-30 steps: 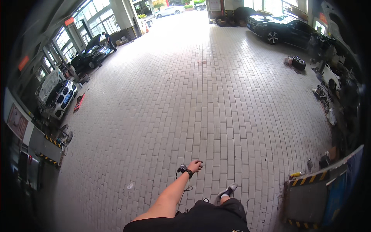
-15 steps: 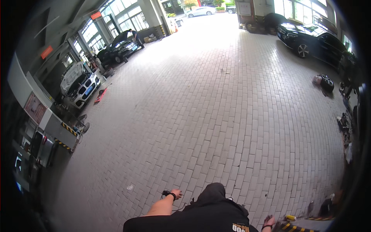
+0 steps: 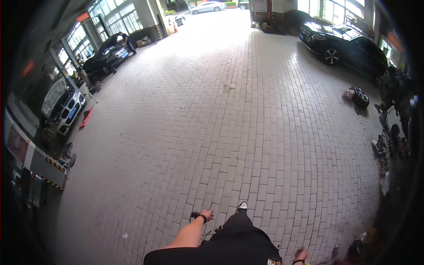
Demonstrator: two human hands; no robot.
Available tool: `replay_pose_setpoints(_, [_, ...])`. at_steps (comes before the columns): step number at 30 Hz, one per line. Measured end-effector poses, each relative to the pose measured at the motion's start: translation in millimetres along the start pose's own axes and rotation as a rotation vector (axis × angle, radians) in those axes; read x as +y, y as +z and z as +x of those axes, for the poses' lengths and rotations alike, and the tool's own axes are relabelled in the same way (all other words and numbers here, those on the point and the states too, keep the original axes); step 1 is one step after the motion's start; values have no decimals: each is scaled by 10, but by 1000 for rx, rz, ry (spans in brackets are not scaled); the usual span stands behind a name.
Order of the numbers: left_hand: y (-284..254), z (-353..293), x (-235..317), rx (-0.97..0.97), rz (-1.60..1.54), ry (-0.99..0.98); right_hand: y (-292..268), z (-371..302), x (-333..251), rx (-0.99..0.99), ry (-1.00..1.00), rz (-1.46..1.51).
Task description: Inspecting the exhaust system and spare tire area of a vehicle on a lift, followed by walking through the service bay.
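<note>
Low in the view, my left hand [image 3: 207, 214] hangs over the paved floor with its fingers loosely apart and nothing in them. A dark band circles its wrist, and a small black object [image 3: 194, 215] shows just beside it. My right hand [image 3: 301, 254] hangs near the lower edge, also with a dark band at the wrist. Its fingers look relaxed and hold nothing that I can see. Between the hands are my dark clothes and one black-and-white shoe [image 3: 243, 206] stepping forward on the light brick paving [image 3: 229, 145].
At the left stand a white car [image 3: 70, 110] with its hood raised and a dark car [image 3: 106, 57], a person [image 3: 126, 43] beside it. A black car [image 3: 344, 46] is parked at the right. Nearer lie a wheel [image 3: 361, 97] and assorted parts [image 3: 382, 148] along the right side.
The view has shifted forward and turned somewhat right, so the cars at the left slide toward the rim. My shoe has come into sight. Both hands stay low and without anything in them.
</note>
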State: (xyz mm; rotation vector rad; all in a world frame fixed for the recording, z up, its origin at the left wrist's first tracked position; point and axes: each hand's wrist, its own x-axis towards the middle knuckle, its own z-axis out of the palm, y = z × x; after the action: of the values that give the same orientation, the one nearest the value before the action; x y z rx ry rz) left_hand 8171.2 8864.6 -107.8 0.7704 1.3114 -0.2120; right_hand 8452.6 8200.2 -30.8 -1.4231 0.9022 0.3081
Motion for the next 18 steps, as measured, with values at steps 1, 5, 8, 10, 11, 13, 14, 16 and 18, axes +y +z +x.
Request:
replay_pose_setpoints(1, [429,-26,573,11,4,43,-538,266,270,-54,253,128])
replay_pose_setpoints(5, [1241,449,2353,-55,162,202,-50,-424,200,185,452,-24])
replay_pose_setpoints(8, [2694,537,3588,-188,361,321,30,-782,119,328,437,127])
replay_pose_setpoints(10, [3119,758,4110,-342,339,319,210,-722,46,367,401,203])
replay_pose_setpoints(11, [3237,770,4260,-395,210,322,301,-583,-23,362,354,223])
replay_pose_setpoints(13, [2957,1052,4531,-331,287,355,729,75,-166,291,283,194])
replay_pose_setpoints(14, [3170,1340,4438,-228,257,353,842,223,-217,458,254,273])
replay_pose_setpoints(16, [3180,1522,4479,-211,317,333,1399,642,-586,565,227,325])
replay_pose_setpoints(18, [3016,2138,4565,-340,278,267,1912,903,-957,524,271,287])
